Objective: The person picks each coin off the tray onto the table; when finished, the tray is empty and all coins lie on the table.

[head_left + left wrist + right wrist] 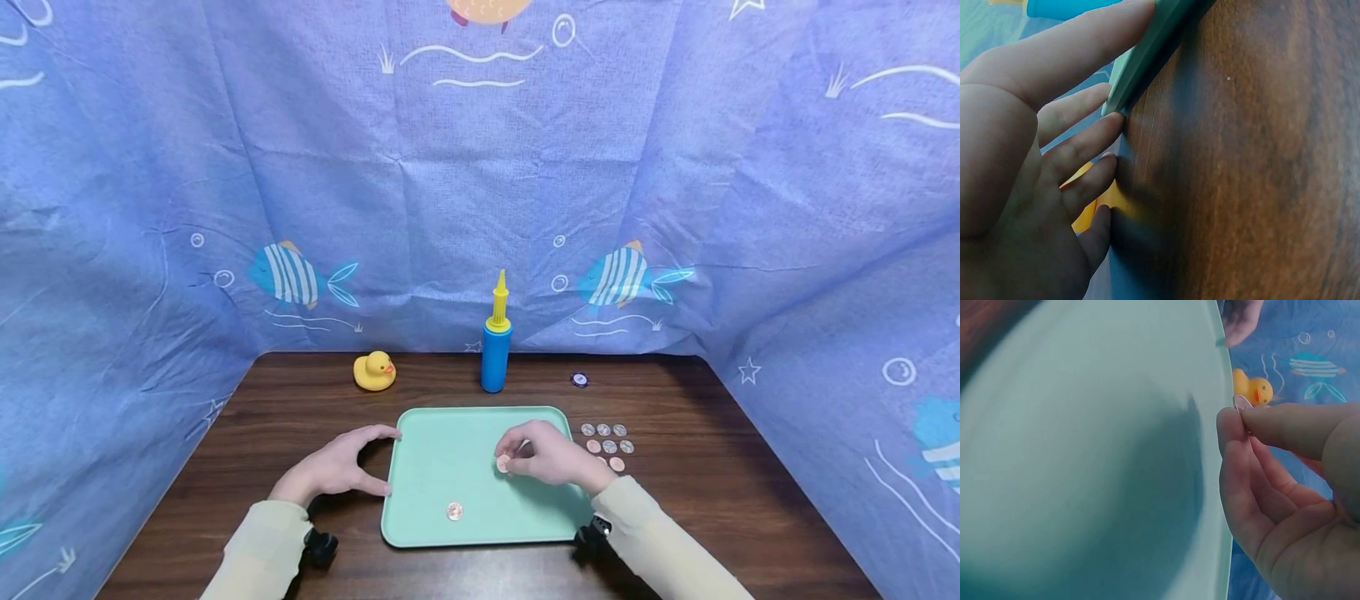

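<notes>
A mint-green tray (pixel 435 442) lies on the dark wooden table (pixel 285 400). My right hand (pixel 551 457) hovers over the tray's right half and pinches a copper coin (pixel 503 464) between thumb and forefinger; the same coin (pixel 1240 403) shows at the fingertips in the right wrist view. One copper coin (pixel 454 511) lies flat near the tray's front edge. My left hand (pixel 341 465) rests on the table against the tray's left rim (pixel 1147 53), fingers spread and touching the edge. Several coins (pixel 607 444) lie in rows on the table right of the tray.
A yellow rubber duck (pixel 374 371) and a blue pump with a yellow nozzle (pixel 496 337) stand behind the tray. A small dark disc (pixel 579 379) lies at the back right. A blue fish-print cloth (pixel 480 183) walls the table on three sides.
</notes>
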`<state>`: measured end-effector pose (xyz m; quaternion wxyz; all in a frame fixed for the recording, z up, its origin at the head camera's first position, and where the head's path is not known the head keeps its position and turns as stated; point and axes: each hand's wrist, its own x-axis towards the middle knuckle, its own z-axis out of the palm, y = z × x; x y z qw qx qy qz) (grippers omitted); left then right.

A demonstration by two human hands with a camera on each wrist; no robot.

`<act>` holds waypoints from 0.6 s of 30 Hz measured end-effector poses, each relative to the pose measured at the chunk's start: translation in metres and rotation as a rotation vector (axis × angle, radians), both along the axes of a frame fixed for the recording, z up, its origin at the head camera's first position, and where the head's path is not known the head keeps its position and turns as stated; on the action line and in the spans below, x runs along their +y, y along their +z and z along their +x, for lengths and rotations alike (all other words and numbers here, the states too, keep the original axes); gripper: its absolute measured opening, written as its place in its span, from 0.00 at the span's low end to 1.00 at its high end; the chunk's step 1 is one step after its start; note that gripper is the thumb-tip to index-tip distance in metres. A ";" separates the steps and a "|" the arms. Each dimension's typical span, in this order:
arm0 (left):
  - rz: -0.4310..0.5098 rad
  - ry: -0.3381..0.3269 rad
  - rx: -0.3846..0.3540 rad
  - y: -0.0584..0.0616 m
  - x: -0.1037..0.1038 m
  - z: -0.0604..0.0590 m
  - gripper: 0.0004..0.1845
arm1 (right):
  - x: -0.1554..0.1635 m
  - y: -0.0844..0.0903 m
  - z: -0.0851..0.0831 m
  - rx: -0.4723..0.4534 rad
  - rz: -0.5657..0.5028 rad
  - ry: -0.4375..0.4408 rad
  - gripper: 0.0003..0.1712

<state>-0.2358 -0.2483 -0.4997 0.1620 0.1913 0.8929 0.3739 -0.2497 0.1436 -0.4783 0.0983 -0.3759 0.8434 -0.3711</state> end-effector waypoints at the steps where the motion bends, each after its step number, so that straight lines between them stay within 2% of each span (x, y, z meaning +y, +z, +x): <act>1: 0.000 0.002 -0.001 0.000 0.000 0.000 0.45 | 0.002 0.001 0.000 -0.001 -0.004 -0.002 0.03; 6: -0.003 0.000 0.005 0.001 0.000 0.001 0.45 | 0.015 0.002 0.002 -0.024 -0.024 -0.029 0.05; 13: 0.003 -0.005 0.007 0.000 0.000 0.001 0.45 | 0.041 -0.001 0.003 -0.062 -0.015 -0.118 0.04; 18: 0.000 -0.008 0.018 0.001 -0.001 0.001 0.45 | 0.061 0.003 0.004 -0.055 -0.045 -0.137 0.05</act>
